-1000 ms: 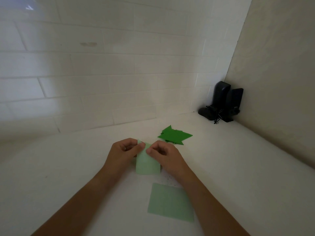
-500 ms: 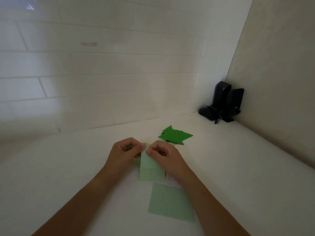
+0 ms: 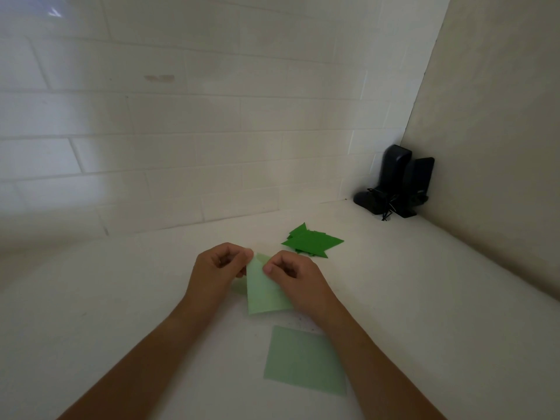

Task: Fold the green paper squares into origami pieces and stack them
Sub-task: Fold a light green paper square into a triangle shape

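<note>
The scene is dim and flat, with a grey cast over the white tiled wall (image 3: 212, 116). The brightest patch, bluish, lies on the tiles far up and to the left of the pinched paper (image 3: 263, 292), so light seems to enter from that side. Shadows are soft and faint. Wide-angle distortion bends the tile lines toward the edges. Far right of the grip, the dark speakers (image 3: 397, 183) lose detail in murk. Fine grain softens the picture; no glare shows.

Two pale green sheets (image 3: 304, 360), two black speakers (image 3: 394, 183).
</note>
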Demonstrator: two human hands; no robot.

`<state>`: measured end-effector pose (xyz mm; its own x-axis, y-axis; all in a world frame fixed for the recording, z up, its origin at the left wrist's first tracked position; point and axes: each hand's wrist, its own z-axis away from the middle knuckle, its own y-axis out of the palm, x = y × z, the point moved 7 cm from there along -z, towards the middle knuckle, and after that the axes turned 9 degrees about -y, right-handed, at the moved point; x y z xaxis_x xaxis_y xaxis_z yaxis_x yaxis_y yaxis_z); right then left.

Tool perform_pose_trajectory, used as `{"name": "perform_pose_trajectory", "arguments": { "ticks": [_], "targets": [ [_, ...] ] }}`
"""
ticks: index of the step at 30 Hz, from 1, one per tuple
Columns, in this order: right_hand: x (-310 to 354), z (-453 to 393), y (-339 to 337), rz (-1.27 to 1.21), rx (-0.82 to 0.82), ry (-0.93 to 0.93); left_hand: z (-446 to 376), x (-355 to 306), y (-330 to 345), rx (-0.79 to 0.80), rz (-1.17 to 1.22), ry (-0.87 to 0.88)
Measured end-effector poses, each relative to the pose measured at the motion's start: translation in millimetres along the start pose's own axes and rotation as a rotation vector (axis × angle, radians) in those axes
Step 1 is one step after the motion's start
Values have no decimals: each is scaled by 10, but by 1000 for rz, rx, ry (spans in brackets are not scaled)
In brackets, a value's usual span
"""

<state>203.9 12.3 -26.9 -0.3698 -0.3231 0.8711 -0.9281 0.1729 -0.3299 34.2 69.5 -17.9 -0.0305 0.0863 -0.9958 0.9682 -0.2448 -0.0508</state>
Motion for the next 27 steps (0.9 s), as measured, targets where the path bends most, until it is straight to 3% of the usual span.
{"name": "perform_pose_trajectory", "arguments": {
  "ticks": [8, 14, 21, 27],
  "targets": [
    [-45, -25, -70, 9, -84, 0, 24, 75, 180, 190, -157, -22],
    [-114, -37, -39, -61, -81, 51, -58, 108, 20, 42, -65, -44],
    [-82, -15, -68, -83, -98, 41, -35, 151, 116, 156, -121, -63],
    [-5, -6, -60, -116, -79, 35, -38, 145, 94, 124, -8, -110]
  ]
}}
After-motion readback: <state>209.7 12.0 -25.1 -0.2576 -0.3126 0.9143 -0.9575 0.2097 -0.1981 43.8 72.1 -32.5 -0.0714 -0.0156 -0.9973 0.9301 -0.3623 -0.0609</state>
